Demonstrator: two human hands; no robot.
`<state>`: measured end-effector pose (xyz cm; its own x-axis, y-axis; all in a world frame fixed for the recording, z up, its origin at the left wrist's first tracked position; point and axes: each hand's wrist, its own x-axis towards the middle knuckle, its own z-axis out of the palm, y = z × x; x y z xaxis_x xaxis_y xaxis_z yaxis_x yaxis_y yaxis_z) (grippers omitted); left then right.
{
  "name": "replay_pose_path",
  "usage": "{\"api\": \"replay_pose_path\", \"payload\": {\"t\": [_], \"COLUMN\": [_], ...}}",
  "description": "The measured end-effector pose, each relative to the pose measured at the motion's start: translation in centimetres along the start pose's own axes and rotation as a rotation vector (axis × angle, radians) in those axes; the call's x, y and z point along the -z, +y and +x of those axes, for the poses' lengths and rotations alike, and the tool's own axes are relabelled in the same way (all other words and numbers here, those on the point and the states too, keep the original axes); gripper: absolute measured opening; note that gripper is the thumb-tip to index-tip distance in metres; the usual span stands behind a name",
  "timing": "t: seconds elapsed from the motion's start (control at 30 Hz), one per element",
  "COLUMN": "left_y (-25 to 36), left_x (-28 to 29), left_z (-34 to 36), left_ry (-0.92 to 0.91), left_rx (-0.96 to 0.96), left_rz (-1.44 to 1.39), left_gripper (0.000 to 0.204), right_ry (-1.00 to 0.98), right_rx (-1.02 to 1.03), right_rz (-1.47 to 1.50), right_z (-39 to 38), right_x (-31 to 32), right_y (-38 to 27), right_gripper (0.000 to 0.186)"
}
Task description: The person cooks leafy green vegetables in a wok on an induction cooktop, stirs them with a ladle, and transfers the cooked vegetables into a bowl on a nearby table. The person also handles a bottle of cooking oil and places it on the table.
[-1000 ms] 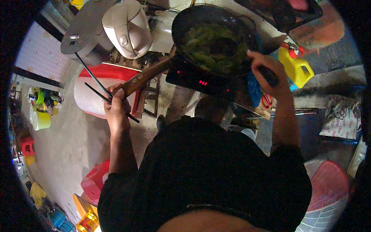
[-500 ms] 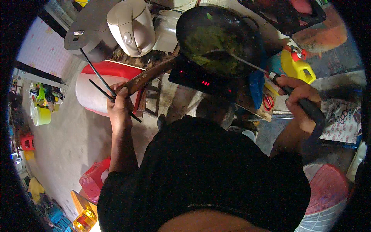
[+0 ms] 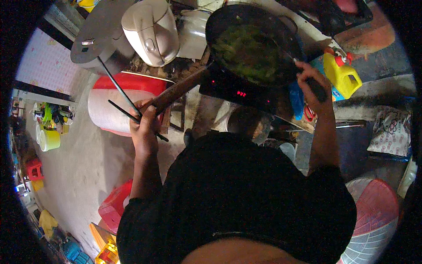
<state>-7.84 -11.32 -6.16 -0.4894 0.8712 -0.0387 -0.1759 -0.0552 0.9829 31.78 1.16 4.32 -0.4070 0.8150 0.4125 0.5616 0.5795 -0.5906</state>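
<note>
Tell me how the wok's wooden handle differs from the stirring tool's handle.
The wooden handle is brown; the tool handle is black. The wooden handle sits in the left hand, along with two thin sticks; the tool handle sits in the right hand. Both are gripped.

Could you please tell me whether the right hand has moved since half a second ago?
Yes, the right hand has moved left and slightly up, from below the yellow jug to its left.
</note>
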Motion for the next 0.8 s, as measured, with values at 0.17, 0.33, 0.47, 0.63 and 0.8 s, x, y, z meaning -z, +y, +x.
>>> {"api": "replay_pose_path", "payload": {"t": [0.17, 0.33, 0.47, 0.63, 0.8], "left_y": [1.2, 1.4, -0.1, -2.1, -2.1], "left_x": [1.2, 2.6, 3.7, -0.1, -3.7], "left_z": [1.0, 1.6, -1.3, -9.8, -18.6], "left_ry": [-0.039, 0.061, 0.367, 0.309, 0.327], "left_rx": [0.111, 0.144, 0.194, 0.096, 0.06], "left_rz": [-0.008, -0.197, -0.076, -0.077, -0.382], "left_gripper": [0.027, 0.029, 0.04, 0.055, 0.062], "right_ry": [0.004, 0.162, 0.306, -1.026, -1.175], "right_rx": [-0.062, -0.082, -0.755, -0.405, -0.114], "right_rz": [0.132, -0.291, 0.337, 0.79, 0.8], "right_z": [-3.9, -9.3, -13.4, -15.0, -15.8], "right_x": [-0.1, -2.9, -7.1, -14.7, -20.8], "right_y": [-0.9, 4.7, 9.1, 12.9, 5.6], "right_gripper": [0.009, 0.031, 0.042, 0.048, 0.037]}}
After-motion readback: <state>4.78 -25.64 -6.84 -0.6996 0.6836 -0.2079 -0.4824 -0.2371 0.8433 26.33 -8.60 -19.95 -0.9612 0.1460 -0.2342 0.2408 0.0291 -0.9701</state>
